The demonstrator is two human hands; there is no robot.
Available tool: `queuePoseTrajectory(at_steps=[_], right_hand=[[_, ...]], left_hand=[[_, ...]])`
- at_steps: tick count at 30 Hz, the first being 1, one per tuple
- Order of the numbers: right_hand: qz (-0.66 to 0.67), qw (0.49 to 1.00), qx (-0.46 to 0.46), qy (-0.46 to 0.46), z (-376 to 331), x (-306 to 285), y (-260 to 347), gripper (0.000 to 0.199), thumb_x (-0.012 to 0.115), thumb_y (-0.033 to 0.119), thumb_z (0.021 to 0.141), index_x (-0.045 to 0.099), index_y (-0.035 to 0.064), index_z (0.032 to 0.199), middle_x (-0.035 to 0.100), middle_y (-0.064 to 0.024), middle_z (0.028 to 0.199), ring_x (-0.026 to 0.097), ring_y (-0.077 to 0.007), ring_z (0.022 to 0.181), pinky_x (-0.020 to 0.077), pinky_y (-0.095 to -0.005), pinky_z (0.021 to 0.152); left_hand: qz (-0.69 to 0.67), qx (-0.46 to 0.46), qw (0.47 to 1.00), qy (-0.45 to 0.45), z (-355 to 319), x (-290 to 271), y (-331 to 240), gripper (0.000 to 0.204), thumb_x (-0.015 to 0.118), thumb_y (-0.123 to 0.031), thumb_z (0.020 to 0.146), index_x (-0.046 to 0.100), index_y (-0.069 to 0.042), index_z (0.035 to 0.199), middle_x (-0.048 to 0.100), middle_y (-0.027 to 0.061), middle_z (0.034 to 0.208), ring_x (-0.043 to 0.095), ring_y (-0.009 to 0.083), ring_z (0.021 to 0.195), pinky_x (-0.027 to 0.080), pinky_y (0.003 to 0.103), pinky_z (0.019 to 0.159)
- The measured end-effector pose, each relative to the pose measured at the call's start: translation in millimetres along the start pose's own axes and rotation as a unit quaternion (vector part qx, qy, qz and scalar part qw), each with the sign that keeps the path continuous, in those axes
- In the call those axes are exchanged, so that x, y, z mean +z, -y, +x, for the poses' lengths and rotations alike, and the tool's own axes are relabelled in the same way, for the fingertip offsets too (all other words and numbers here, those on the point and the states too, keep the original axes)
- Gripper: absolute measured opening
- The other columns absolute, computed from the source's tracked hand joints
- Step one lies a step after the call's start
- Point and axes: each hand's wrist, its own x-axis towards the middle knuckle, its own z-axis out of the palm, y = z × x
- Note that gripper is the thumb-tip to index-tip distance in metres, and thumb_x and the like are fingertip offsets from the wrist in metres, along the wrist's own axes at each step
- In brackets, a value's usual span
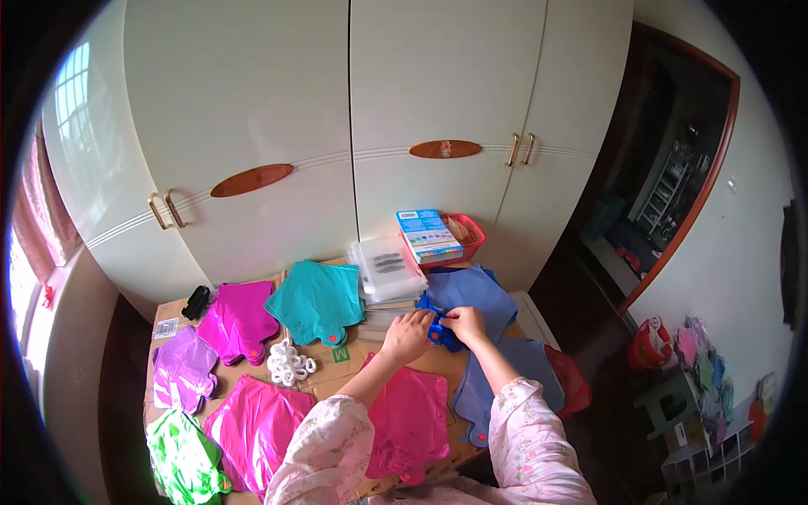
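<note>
Here both hands — left hand point(406, 335), right hand point(464, 321) — pinch the blue foil balloon point(468, 295), apparently at its neck, near the table's point(353, 358) right edge; a tug could tear it.

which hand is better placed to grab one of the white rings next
Left, probably. The left hand sits on the side of the white rings, with only bare cardboard between. The right hand is farther away on the blue balloon and would have to cross over.
</note>
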Motion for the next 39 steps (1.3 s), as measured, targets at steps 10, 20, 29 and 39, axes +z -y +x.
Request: queuePoseTrajectory(at_steps=[10,20,29,39], right_hand=[[0.183,0.981,0.032,0.049,13,1,-24,0.020,0.078,0.017,0.072,0.070,0.0013,0.081,0.068,-0.0031,0.073,0.059,-0.0093,0.063,0.0469,-0.0264,0.061],[0.210,0.978,0.002,0.009,26,-4,-33,0.016,0.075,0.007,0.070,0.062,0.0042,0.078,0.060,-0.0013,0.068,0.055,-0.0104,0.066,0.0445,-0.0271,0.060],[0.237,0.970,-0.039,0.031,38,-27,-39,0.011,0.063,0.003,0.079,0.073,0.0040,0.084,0.071,-0.0049,0.082,0.063,-0.0112,0.074,0.0491,-0.0263,0.068],[-0.014,0.990,-0.132,-0.052,46,-76,-11,0.024,0.052,-0.001,0.078,0.073,0.0041,0.089,0.071,-0.0141,0.088,0.068,-0.0217,0.079,0.0515,-0.0314,0.073]], left_hand=[[0.110,0.030,0.991,0.075,17,10,-7,0.050,0.066,-0.029,0.079,0.054,-0.008,0.122,0.046,0.0078,0.137,0.036,0.0237,0.133,0.031,0.046,0.106],[0.169,0.122,0.970,0.121,28,14,-15,0.033,0.054,-0.018,0.083,0.056,-0.012,0.116,0.057,0.0093,0.121,0.052,0.0219,0.118,0.034,0.044,0.105],[0.086,0.117,0.988,0.043,11,44,-3,0.033,0.050,-0.017,0.086,0.057,-0.018,0.118,0.057,0.0137,0.120,0.055,0.0294,0.113,0.040,0.048,0.098],[0.067,0.085,0.991,0.074,10,34,-9,0.029,0.054,-0.019,0.082,0.062,-0.017,0.110,0.059,0.0129,0.108,0.056,0.0271,0.109,0.041,0.047,0.096]])
